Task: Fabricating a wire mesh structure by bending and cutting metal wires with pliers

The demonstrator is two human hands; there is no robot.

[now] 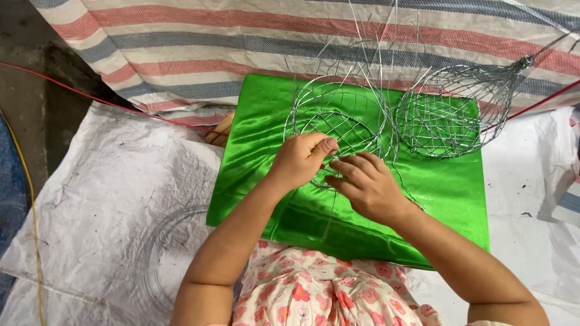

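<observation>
While both hands work at the near rim of a half-woven wire basket frame (338,124) lying on a green satin-covered board (266,181), the left hand (300,159) pinches a strand and the right hand (367,186) curls its fingers on the mesh. Loose wire ends (377,54) stand up behind; a slip could likely prick skin or snag the satin. Farther right rests a finished wire basket (450,115).

Unfinished wire basket frame (338,121), thin silver wire, round rings joined by a crossed mesh, loose straight wire ends standing up and outward at the far side, lying on the green satin board, its near edge under the fingers
</observation>
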